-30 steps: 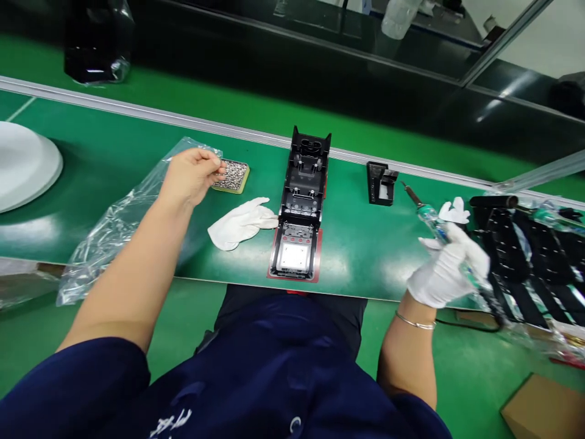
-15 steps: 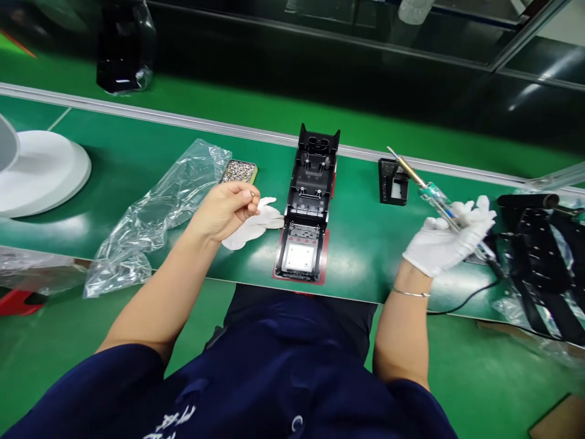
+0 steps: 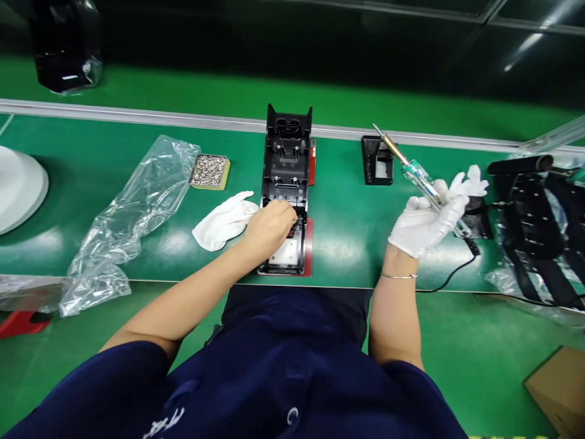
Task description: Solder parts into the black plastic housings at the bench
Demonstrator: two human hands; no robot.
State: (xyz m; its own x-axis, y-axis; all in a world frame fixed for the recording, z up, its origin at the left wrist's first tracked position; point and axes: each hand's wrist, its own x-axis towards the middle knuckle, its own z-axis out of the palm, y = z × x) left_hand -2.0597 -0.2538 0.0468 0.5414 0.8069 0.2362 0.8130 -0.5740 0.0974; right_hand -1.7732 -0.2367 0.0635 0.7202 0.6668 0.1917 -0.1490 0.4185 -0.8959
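My bare left hand [image 3: 271,227] reaches into the lower part of a long black plastic housing [image 3: 287,161], its fingers pinched and pointing down. Its fingertips are partly hidden, so what they hold cannot be seen. Just below the hand, a white plate [image 3: 287,253] shows inside the housing. My right hand [image 3: 418,228], in a white glove, grips a soldering iron [image 3: 418,175] with a clear and teal handle. The iron's tip points up and left, above the table. An empty white glove [image 3: 223,221] lies left of the housing, near my left wrist.
A box of small metal parts [image 3: 210,171] stands beside a clear plastic bag [image 3: 137,207]. A black stand [image 3: 378,161] sits near the back rail. At right are black parts [image 3: 534,225] and the iron's cable [image 3: 450,279]; a white round base [image 3: 21,189] is far left.
My left hand has moved right and down into the housing; the small metal part seen at its fingertips is now hidden. My right hand still holds the soldering iron. The view has shifted.
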